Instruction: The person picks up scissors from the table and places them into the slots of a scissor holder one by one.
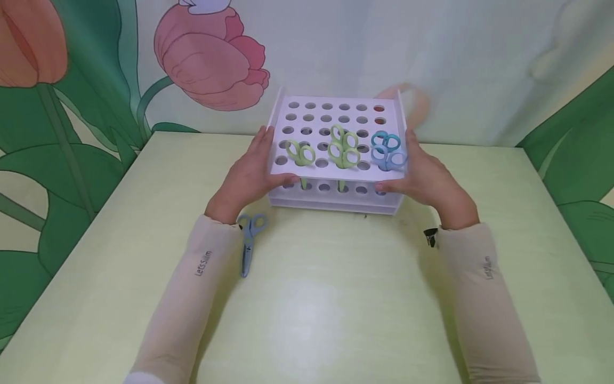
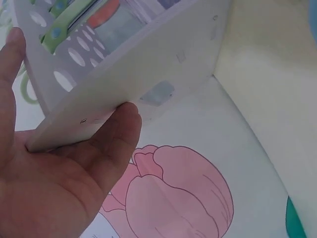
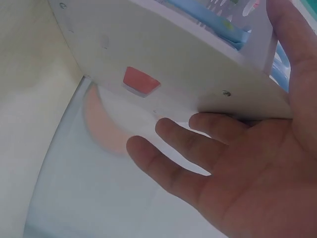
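A white scissors rack (image 1: 318, 173) with rows of round holes stands on the table near the back. My left hand (image 1: 245, 175) holds its left side, thumb at the front edge and fingers along the side panel. On the opposite side my right hand (image 1: 428, 175) holds the rack likewise, with some fingertips apart from the panel in the right wrist view. Green scissors (image 1: 300, 159) sit in a left hole, and two more green pairs (image 1: 343, 153) in the middle. Teal scissors (image 1: 385, 142) and light blue scissors (image 1: 387, 160) stand at the right.
Another pair of blue scissors (image 1: 247, 246) lies on the pale table (image 1: 312, 298), beside my left wrist. A small black piece (image 1: 430, 237) shows at my right cuff. Behind the table hangs a flower-printed backdrop (image 1: 326, 48).
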{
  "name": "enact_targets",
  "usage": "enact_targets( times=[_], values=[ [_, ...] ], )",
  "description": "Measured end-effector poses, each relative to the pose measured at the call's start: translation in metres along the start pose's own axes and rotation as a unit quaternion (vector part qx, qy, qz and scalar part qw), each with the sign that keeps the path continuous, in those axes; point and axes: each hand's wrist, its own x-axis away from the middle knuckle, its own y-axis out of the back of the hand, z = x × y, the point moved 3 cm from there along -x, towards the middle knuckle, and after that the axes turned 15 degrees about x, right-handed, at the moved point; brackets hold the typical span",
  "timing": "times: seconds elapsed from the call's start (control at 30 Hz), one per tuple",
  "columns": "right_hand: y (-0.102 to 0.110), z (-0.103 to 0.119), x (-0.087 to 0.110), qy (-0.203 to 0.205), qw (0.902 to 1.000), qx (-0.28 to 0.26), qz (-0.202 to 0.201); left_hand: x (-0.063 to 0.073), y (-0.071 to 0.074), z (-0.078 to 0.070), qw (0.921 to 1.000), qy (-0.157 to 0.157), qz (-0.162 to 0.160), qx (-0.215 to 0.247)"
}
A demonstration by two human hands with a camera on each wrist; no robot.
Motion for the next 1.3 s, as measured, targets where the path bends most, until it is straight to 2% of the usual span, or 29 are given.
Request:
enact_targets(
  times=[0.2,0.33,0.4,0.5,0.57,0.63,0.77,0.87,0.93,1.03,1.1,1.2,1.3],
  values=[
    [-0.002,-0.001,-0.001,0.003,1.0,-0.003,0.0,0.012,0.007,0.004,0.9995,-0.006,0.005,0.03],
    [0.0,-0.001,-0.002,0.0,1.0,-0.003,0.001,0.023,0.013,0.014,0.9936,-0.026,-0.007,0.11],
    [0.001,0.0,-0.002,0.0,1.0,-0.005,0.003,0.028,0.015,0.022,0.9843,-0.034,-0.015,0.172],
    [0.001,0.0,-0.002,0.003,1.0,-0.01,0.002,0.036,0.016,0.036,0.9614,-0.042,-0.029,0.27],
    [0.001,0.0,-0.002,0.004,0.9999,-0.014,-0.001,0.041,0.016,0.046,0.9484,-0.042,-0.033,0.313],
    [0.0,0.0,-0.001,0.007,0.9998,-0.017,-0.004,0.047,0.014,0.056,0.9404,-0.033,-0.03,0.337],
    [-0.001,-0.001,-0.001,0.016,0.9997,-0.017,-0.009,0.055,0.012,0.079,0.9432,0.022,-0.002,0.332],
    [-0.002,-0.002,0.0,0.016,0.9997,-0.012,-0.014,0.059,0.012,0.092,0.9488,0.069,0.047,0.304],
    [-0.002,-0.003,0.001,0.015,0.9997,-0.012,-0.015,0.06,0.013,0.099,0.9558,0.086,0.084,0.269],
    [-0.002,-0.002,0.001,0.015,0.9997,-0.015,-0.014,0.061,0.014,0.106,0.964,0.087,0.135,0.212],
    [-0.002,-0.001,0.0,0.017,0.9996,-0.016,-0.014,0.062,0.015,0.108,0.9676,0.08,0.154,0.183],
    [-0.002,0.0,0.0,0.019,0.9996,-0.017,-0.014,0.066,0.015,0.108,0.9707,0.071,0.173,0.151],
    [-0.004,0.0,0.0,0.022,0.9994,-0.021,-0.015,0.068,0.015,0.105,0.9743,0.068,0.178,0.12]
  ],
)
